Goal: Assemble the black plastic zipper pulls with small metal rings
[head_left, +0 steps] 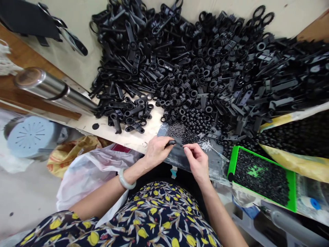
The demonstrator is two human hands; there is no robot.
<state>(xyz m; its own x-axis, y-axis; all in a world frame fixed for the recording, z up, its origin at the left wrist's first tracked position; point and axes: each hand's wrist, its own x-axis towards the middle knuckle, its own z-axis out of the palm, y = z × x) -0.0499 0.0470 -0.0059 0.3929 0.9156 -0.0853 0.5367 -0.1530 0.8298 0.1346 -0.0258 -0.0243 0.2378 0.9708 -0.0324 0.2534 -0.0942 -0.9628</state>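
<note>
Black plastic part [171,142] sits in the left hand [157,149], just above the near edge of a dark mat [178,155] on the counter [113,133], with only its rounded end showing past the knuckles. The left fingers are clamped on it, most of it covered by the hand, and that grip probably serves to steady the piece while leaving its end bare toward the other side. The right hand [199,160] faces it across a narrow gap, thumb and fingertips brought together; a dark speck shows at their tips, too small to tell whether it is something pinched. Both hands are held low and near the body, likely because fine work is easier there. Tiny goods lie nearest: a grey pile of small pieces [176,130], a scatter of silver pins [205,144] and a slim tool [223,156] beside them, presumably so that little reaching is needed. Behind these come black balls [197,120], then a broad heap of black parts [205,68], where bulk matters more than closeness. A green tray [233,161] stands to the right, its raised walls seemingly there to keep the loose black bits inside from spreading.
</note>
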